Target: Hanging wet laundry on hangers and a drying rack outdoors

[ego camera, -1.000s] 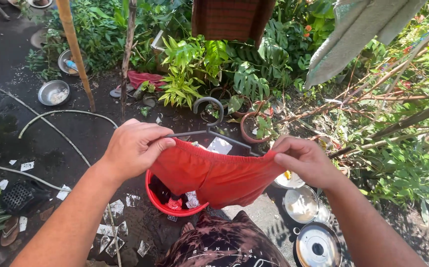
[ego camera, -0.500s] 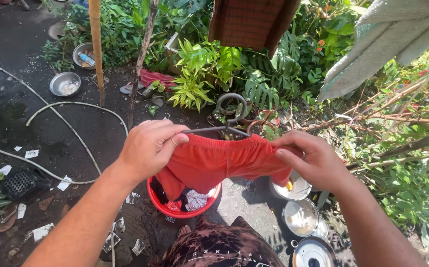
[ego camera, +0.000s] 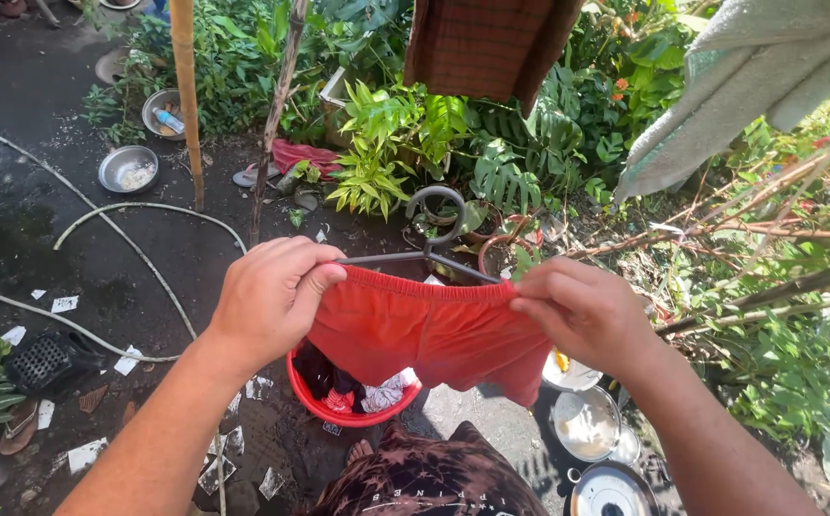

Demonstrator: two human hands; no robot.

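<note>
A: Hands? Shorts?
B: Left hand (ego camera: 271, 298) and right hand (ego camera: 582, 311) each pinch the red shorts (ego camera: 429, 330) at the waistband, stretched over the grey hanger (ego camera: 431, 250), above the red basin (ego camera: 312, 397), keeping cloth off ground.

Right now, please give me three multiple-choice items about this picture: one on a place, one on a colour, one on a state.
1. Where is the red basin?
A. on the ground below the hands
B. hanging from a pole
C. among the leaves

2. What colour are the shorts?
A. green
B. orange-red
C. white

3. How are the shorts held?
A. lying folded
B. stretched at the waistband
C. left in the basin

Answers:
1 A, it sits on dark ground.
2 B, the cloth is orange-red.
3 B, the left hand and right hand pinch the waistband along a grey hanger.
</note>
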